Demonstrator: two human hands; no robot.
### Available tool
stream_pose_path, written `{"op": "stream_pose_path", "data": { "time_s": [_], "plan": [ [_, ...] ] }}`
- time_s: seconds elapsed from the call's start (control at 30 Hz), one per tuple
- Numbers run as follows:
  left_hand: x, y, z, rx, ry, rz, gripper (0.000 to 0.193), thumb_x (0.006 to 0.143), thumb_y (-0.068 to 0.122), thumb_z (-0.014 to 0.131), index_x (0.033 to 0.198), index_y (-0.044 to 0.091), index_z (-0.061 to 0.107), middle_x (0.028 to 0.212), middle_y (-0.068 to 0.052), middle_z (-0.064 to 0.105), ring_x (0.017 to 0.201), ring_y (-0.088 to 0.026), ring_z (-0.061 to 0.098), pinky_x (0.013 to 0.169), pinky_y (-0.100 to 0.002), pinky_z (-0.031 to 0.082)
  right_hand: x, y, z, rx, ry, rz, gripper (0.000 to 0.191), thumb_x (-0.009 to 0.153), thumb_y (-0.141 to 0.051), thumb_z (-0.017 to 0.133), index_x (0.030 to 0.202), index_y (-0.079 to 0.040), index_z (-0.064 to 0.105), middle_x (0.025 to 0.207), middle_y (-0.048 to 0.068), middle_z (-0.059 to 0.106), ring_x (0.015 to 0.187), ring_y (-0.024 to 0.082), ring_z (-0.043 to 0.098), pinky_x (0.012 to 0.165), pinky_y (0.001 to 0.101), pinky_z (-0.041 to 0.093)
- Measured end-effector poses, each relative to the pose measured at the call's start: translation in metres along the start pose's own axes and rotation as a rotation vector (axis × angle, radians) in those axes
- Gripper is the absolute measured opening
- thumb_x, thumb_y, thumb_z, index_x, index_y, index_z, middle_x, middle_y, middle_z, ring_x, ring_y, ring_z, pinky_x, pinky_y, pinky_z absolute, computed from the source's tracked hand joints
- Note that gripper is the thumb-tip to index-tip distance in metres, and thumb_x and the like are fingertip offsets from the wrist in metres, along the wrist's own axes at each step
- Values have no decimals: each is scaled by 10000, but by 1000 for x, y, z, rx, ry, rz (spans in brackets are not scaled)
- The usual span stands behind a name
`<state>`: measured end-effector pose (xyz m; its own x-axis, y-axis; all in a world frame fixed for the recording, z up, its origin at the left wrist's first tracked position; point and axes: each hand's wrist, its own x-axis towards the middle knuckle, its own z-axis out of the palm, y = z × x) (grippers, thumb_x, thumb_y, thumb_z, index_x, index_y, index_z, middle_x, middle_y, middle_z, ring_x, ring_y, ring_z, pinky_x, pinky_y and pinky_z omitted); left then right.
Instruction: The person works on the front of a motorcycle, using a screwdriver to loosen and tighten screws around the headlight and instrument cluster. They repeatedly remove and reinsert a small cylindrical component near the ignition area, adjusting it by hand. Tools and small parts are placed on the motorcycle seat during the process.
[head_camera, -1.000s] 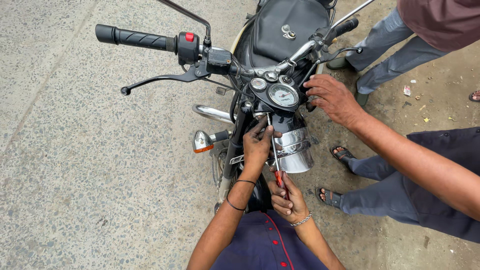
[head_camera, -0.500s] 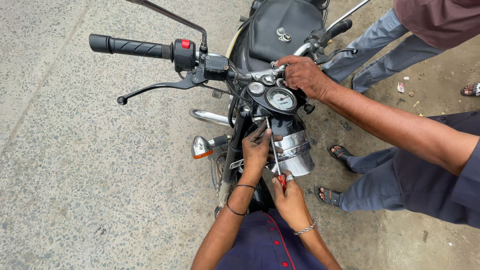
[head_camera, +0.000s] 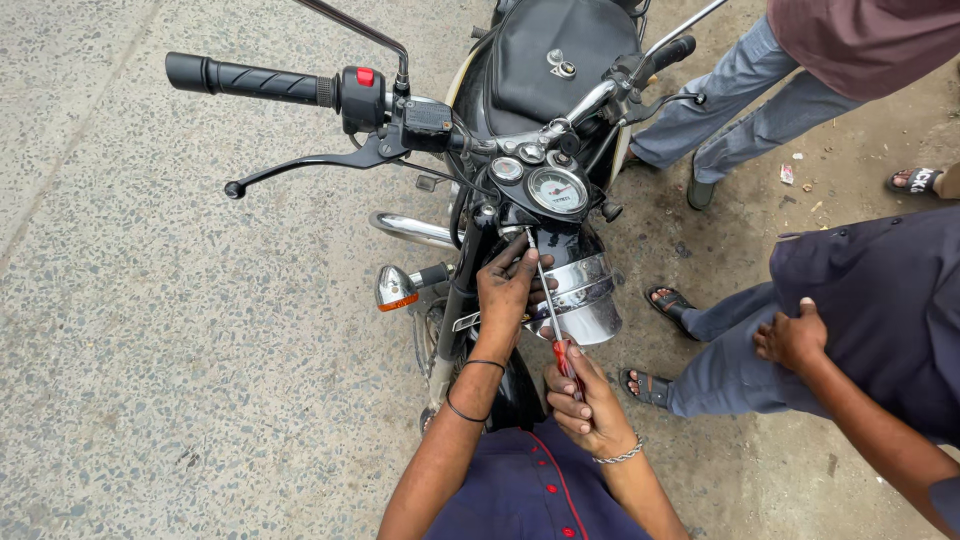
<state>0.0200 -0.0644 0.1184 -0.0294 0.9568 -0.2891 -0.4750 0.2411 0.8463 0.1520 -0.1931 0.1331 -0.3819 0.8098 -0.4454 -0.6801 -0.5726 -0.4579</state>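
A black motorcycle stands in front of me, with its chrome headlight (head_camera: 590, 300) facing me and round gauges (head_camera: 556, 188) above it. My left hand (head_camera: 508, 292), with dark bands on the wrist, grips the left side of the headlight by the fork. In my right hand (head_camera: 590, 402), which wears a bracelet, is a red-handled screwdriver (head_camera: 552, 310). Its thin shaft slants up and the tip sits just under the gauges, above the headlight.
The left handlebar grip (head_camera: 245, 80) and lever (head_camera: 300, 165) jut out over rough concrete. An orange indicator (head_camera: 396, 290) sticks out left of the fork. A co-worker in dark blue crouches at the right, hand (head_camera: 792, 340) on knee. Another person's legs (head_camera: 740, 110) stand by the tank.
The co-worker's hand has left the right handlebar and dropped back to rest on the knee. My hands have stayed at the headlight with the screwdriver.
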Motion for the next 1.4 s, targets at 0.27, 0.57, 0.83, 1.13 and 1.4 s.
{"op": "stream_pose_path", "data": {
  "time_s": [0.27, 0.57, 0.83, 1.13, 1.4],
  "plan": [
    [2, -2, -3, -50, -21, -34, 543, 947, 216, 700, 1438, 24, 571, 978, -143, 775, 681, -165, 733, 529, -263, 564, 5, 7, 18, -1031, 407, -316, 443, 997, -192, 585, 1423, -79, 539, 578, 43, 536, 374, 95, 458, 330, 263, 364],
    [-11, -11, -16, -7, 17, -20, 336, 960, 180, 716, 1147, -99, 696, 926, -156, 767, 714, -189, 753, 584, -295, 616, 8, 23, -2, 82, 5, -48, 484, 1059, -346, 472, 1399, -4, 511, 651, 11, 490, 377, 45, 410, 285, 186, 339],
    [1, -24, -32, 45, -67, -81, 273, 928, 152, 746, 1032, -96, 696, 892, -163, 770, 716, -192, 751, 642, -298, 638, 23, 34, -7, -902, 334, -402, 415, 1062, -303, 513, 1352, -9, 559, 688, 31, 545, 416, 87, 478, 347, 235, 394],
    [2, -30, -31, 17, -30, -49, 268, 942, 199, 751, 1012, -56, 707, 895, -151, 764, 738, -174, 735, 656, -303, 609, 14, 30, -17, 158, -206, -31, 396, 1078, -290, 526, 1363, -15, 539, 700, 42, 555, 428, 99, 495, 371, 252, 420],
    [1, -30, -32, -24, -49, -81, 295, 935, 216, 749, 1020, -60, 686, 895, -157, 765, 743, -197, 755, 666, -310, 624, 21, 35, -22, -240, 62, -101, 431, 1061, -306, 529, 1380, -18, 485, 679, 19, 511, 416, 82, 450, 362, 246, 393]
  ]
}}
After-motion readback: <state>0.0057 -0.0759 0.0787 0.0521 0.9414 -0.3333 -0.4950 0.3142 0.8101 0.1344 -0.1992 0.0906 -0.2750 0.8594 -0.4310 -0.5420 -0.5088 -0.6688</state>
